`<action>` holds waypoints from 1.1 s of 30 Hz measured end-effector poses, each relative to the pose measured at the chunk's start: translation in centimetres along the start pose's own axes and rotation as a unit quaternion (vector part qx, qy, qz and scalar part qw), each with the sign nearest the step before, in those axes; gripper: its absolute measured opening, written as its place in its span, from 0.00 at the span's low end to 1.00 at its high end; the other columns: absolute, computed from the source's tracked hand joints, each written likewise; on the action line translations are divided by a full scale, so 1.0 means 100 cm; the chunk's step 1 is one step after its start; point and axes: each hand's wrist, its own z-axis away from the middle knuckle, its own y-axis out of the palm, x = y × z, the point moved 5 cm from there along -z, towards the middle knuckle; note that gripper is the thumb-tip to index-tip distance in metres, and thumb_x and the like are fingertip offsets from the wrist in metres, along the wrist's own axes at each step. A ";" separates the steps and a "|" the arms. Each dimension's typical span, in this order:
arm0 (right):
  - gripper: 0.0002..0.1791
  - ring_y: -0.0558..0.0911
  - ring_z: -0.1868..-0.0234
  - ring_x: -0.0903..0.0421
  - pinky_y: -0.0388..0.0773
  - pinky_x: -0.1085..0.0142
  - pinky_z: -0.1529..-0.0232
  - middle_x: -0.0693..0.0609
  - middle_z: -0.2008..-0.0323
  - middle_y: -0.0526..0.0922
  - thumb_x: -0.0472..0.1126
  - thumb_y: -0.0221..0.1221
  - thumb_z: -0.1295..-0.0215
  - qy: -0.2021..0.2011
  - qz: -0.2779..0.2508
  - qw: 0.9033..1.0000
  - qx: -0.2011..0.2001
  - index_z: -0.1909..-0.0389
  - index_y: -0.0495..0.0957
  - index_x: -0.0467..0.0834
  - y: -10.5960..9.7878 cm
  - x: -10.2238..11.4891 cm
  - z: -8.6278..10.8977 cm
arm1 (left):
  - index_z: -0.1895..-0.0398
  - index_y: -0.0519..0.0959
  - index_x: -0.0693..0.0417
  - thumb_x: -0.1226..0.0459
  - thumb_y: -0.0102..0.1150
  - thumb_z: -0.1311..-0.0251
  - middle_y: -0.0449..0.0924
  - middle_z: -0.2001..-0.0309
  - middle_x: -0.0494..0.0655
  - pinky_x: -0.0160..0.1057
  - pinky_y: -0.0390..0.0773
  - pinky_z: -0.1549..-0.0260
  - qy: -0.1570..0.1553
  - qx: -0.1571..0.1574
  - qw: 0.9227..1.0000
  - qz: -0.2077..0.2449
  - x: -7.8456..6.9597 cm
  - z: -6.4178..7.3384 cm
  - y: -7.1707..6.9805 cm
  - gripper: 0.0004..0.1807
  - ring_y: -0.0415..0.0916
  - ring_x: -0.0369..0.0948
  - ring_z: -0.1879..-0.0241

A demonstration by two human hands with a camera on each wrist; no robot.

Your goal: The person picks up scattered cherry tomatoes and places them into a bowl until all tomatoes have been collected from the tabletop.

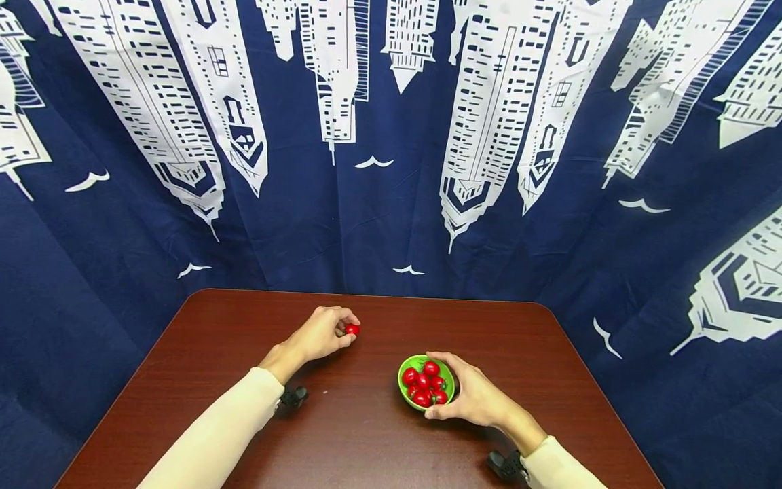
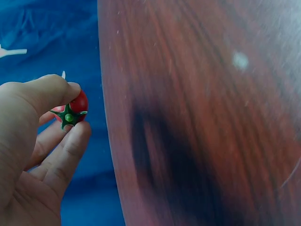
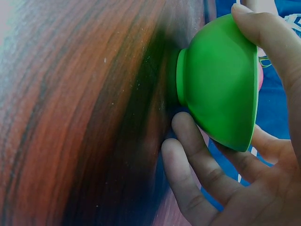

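My left hand point(image 1: 324, 331) pinches one cherry tomato point(image 1: 352, 329) between thumb and fingers, over the left-middle part of the table. In the left wrist view that tomato point(image 2: 79, 102) shows its green star-shaped stem end. To the right, a small green bowl point(image 1: 402, 388) holds several red cherry tomatoes point(image 1: 423, 382). My right hand point(image 1: 473, 394) grips the bowl from its right side, thumb at the near rim and fingers at the far rim. The right wrist view shows the bowl's outer wall point(image 3: 218, 80) and foot, with the tomatoes inside mostly hidden.
Both hands work over a dark reddish-brown wooden table point(image 1: 342, 441) with rounded far corners. Behind it hangs a navy cloth point(image 1: 305, 231) printed with white buildings and birds. A dark wrist device point(image 1: 293, 396) sits at the left cuff, another point(image 1: 507, 466) at the right.
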 end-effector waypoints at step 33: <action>0.60 0.90 0.37 0.52 0.87 0.65 0.34 0.49 0.31 0.90 0.57 0.91 0.46 0.001 0.002 1.000 0.003 0.16 0.73 0.42 0.001 0.000 -0.001 | 0.41 0.92 0.50 0.66 0.80 0.27 0.92 0.51 0.43 0.27 0.83 0.57 0.097 0.051 0.993 0.032 -0.095 0.006 0.036 0.15 0.85 0.39 0.58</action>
